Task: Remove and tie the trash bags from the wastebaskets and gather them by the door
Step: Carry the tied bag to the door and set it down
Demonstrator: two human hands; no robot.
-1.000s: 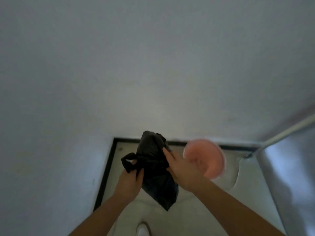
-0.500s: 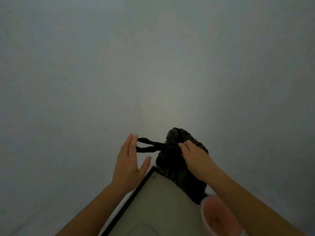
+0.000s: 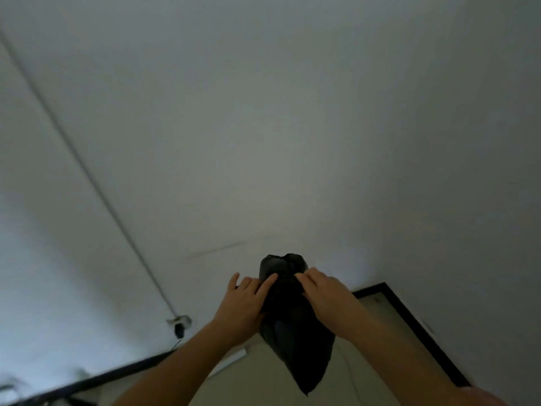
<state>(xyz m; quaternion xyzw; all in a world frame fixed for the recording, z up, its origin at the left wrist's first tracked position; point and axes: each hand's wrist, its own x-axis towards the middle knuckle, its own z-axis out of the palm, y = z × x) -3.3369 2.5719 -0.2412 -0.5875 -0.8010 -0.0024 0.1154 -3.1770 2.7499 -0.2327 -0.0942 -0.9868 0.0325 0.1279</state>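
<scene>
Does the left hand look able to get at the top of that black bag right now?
Probably yes: the left hand already rests against the black bag near its top, and nothing lies between them.

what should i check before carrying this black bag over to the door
1. Left hand on the black plastic trash bag: ok.
2. Right hand on the bag's neck: ok.
3. Knot finished: cannot tell, fingers cover it.
4. Bag lifted off the pale floor: ok.
5. Bag free of tears or leaks: cannot tell, too dark.
6. Door in sight: not ok, only white walls show.
</scene>
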